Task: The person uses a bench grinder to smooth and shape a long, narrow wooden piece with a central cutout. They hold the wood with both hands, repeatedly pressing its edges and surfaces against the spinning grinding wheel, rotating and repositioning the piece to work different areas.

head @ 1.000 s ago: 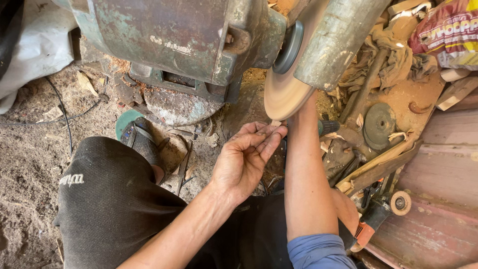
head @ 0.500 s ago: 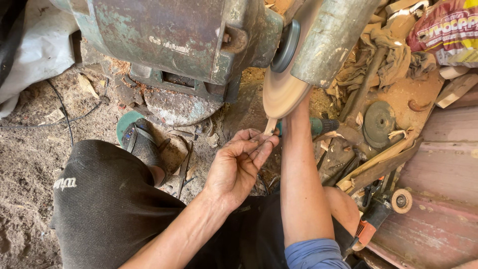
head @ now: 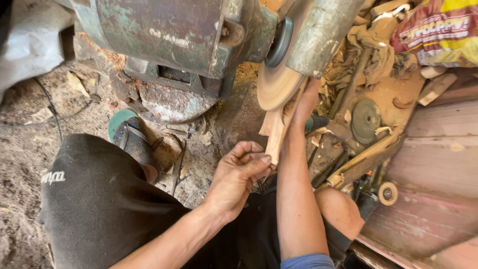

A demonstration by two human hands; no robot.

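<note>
Both hands had shifted: our left hand (head: 239, 172) pinched the wood strip's (head: 275, 134) lower end, our right hand (head: 301, 102) pressed it higher against the disc (head: 276, 84).

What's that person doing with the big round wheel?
A person sits on a dusty floor and holds a pale piece of wood up against the edge of a round sanding disc on an old green machine. The left hand grips the lower end of the wood, and the right hand steadies it up by the disc. Wood scraps and tools lie to the right, including a smaller dark disc.
</note>
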